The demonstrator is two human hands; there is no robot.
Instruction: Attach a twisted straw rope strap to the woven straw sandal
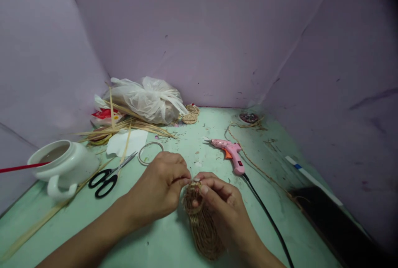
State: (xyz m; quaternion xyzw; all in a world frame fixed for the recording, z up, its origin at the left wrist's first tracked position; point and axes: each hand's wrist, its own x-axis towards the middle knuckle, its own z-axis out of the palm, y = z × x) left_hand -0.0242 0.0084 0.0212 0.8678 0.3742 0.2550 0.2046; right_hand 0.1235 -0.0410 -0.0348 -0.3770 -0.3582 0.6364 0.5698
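Observation:
Low in the middle of the head view is a small brown woven slipper [205,235], made of coiled plant fibre, its rounded sole toward me. My right hand [228,205] grips it from the right, thumb on the rim of its upper part and a fingertip showing through the opening. From the left, my left hand [164,183] is closed in a pinch at the far edge of that rim. A tiny pale bit shows between the two hands' fingertips; what exactly the left fingers pinch is hidden.
A pink glue gun [228,152] with a black cord lies beyond my right hand. Scissors [108,176], a ring [141,154] and a white pot [71,164] are at left. Dry strips [146,127] and a plastic bag [149,100] lie behind. A dark flat object [332,222] sits at right.

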